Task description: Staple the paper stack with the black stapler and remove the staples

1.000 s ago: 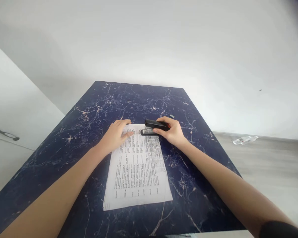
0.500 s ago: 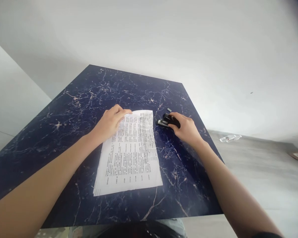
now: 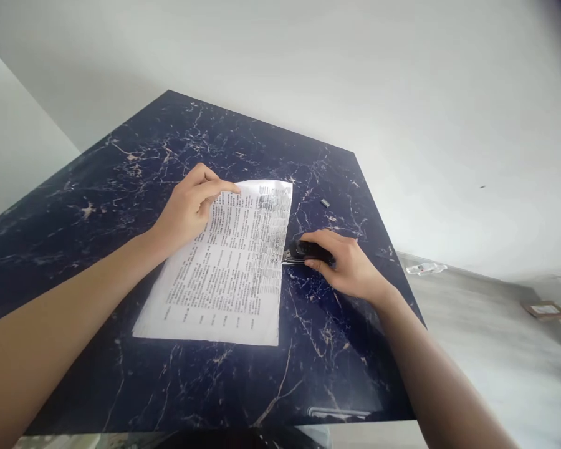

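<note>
Printed sheets of paper [image 3: 224, 268] lie in a stack on the dark blue marbled table [image 3: 243, 386], their far edge raised a little. My left hand [image 3: 189, 199] grips the stack at its far left part, index finger stretched along the top and thumb tucked below. In my right hand [image 3: 341, 262] is a black stapler [image 3: 311, 251], fingers over its top and thumb at its lower side. The stapler's front end meets the right edge of the sheets; whether the paper sits between its jaws is hidden.
A small grey strip of staples [image 3: 325, 202] lies beyond the stapler. White wall [image 3: 402, 93] rises behind the table. On the floor to the right are a clear plastic wrapper [image 3: 426, 268] and a brown cardboard box [image 3: 546, 310].
The sheets have turned and lifted at the far edge with my left hand. My right hand has brought the stapler nearer, up to the paper's right edge. The camera view has shifted too.
</note>
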Action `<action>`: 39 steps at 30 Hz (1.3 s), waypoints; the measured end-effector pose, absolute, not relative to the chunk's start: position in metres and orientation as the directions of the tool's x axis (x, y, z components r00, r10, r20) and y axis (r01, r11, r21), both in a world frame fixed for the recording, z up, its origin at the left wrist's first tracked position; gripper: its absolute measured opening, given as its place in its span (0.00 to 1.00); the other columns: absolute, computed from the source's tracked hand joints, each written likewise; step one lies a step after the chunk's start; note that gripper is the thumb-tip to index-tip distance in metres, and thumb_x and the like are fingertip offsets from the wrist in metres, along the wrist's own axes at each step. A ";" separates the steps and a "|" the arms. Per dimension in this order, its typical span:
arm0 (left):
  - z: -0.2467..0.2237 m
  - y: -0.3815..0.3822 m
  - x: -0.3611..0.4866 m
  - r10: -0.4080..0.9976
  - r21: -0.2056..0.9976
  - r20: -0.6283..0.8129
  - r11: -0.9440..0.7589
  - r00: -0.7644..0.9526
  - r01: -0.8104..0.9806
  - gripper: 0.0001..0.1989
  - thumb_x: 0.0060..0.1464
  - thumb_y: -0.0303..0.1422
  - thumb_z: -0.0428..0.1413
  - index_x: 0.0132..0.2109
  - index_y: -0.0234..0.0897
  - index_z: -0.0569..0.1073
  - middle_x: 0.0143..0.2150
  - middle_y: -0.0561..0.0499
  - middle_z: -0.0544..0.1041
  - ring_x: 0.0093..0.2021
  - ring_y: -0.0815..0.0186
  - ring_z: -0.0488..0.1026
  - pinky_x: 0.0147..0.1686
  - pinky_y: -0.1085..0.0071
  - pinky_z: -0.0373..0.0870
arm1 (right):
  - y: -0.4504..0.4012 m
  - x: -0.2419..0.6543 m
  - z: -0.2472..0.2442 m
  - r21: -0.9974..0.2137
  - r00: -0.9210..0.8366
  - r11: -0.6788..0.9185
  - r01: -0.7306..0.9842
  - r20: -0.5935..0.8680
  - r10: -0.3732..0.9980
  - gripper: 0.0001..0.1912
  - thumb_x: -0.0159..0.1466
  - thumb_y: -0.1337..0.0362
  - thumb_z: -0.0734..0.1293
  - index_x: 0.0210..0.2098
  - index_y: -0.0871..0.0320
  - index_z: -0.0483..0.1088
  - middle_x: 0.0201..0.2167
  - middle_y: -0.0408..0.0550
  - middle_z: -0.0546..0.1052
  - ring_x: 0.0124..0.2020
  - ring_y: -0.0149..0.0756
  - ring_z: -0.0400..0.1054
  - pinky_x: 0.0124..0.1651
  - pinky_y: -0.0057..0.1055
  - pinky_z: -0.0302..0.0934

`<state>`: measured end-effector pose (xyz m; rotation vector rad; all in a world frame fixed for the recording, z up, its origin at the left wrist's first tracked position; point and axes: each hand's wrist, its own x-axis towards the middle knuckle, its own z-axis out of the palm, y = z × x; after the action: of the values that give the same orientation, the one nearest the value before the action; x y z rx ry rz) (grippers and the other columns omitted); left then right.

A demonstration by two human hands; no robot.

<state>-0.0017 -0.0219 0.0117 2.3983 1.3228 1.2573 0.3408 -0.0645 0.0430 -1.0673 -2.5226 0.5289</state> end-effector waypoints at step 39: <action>-0.006 -0.060 0.045 0.632 0.555 0.122 -0.683 0.765 0.475 0.42 0.57 0.58 0.58 0.73 0.46 0.59 0.77 0.46 0.54 0.76 0.50 0.50 0.74 0.51 0.34 | -0.075 0.295 0.026 -0.483 -0.437 0.530 0.697 0.300 0.848 0.24 0.78 0.57 0.51 0.28 0.55 0.64 0.26 0.47 0.67 0.27 0.36 0.60 0.33 0.37 0.54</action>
<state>0.0452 -0.0598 -0.0062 2.4556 0.8310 0.4180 0.2953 -0.0751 0.0256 -1.2534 -2.2617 0.3936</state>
